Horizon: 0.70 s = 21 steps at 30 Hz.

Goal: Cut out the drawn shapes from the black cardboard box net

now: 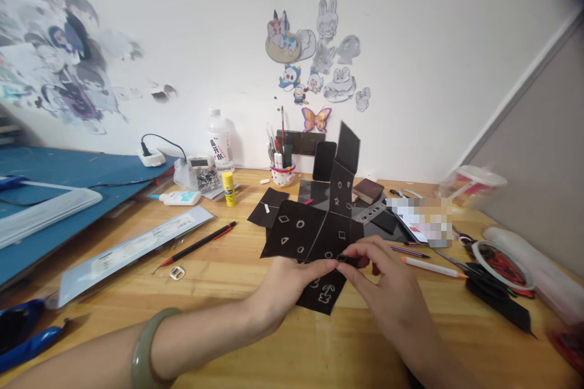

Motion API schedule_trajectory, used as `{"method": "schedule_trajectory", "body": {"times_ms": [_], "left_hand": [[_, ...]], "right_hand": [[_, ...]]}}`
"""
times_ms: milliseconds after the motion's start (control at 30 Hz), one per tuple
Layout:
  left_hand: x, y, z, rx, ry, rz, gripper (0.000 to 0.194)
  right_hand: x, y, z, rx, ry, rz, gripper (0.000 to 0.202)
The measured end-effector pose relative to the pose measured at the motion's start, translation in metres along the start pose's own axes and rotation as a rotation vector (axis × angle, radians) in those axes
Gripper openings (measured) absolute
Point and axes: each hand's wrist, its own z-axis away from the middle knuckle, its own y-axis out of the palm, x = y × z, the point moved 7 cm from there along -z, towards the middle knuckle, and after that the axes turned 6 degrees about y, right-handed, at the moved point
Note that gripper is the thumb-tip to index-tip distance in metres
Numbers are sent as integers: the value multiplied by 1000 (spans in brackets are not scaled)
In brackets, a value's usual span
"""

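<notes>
A black cross-shaped paper cutout (314, 237) is held above the wooden desk, with creases between its panels and small white outlined shapes drawn on them. My left hand (292, 285) grips its near side, thumb on top and the other fingers hidden beneath. At the right edge my right hand (381, 276) pinches the paper between thumb and forefinger, close to my left thumb tip. One panel stands up at the far end, while the near panel with curly white drawings slants down under my hands. A green bangle circles my left wrist.
A glue stick (229, 189), a pen cup (283, 173) and a water bottle (221, 140) stand at the back. Left lie a black-and-red pencil (198, 246) and a plastic-sleeved pack (137, 252). Right are a white-and-orange marker (433, 267), scissors (458, 261) and a phone (417, 219).
</notes>
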Motion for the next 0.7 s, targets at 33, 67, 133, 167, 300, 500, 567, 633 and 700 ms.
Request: {"method": "schedule_trajectory", "body": {"times_ms": [33,67,133,167,300,500,567,633,700], "left_hand": [[1,0,0,-2,-16,-5,23],[2,-1,0,-4,-30,-10,23],[4,-2,0,-10,-45,-23,23],[4,-3,0,-15,-46,-32,23],[4,-5,0,-18,-27,-76,20],[4,-6,1,-50,-58,-140,24],[2,-6,1,-58,-46,-155,24],[0,-6,0,-53,-30,-165,22],[-2,-5,0,-46,-21,-174,21]], "right_hand": [[-1,0,0,4,6,14,6],[-1,1,-1,10,7,24,6],[1,1,-1,18,-2,23,5],[2,1,-1,20,-11,15,5],[7,-1,0,11,-64,-29,9],[5,-4,0,-14,-52,-21,6],[3,-3,-1,-6,-31,-11,5],[1,-4,-2,-6,-19,-2,4],[2,-4,-2,-4,-15,-7,3]]}}
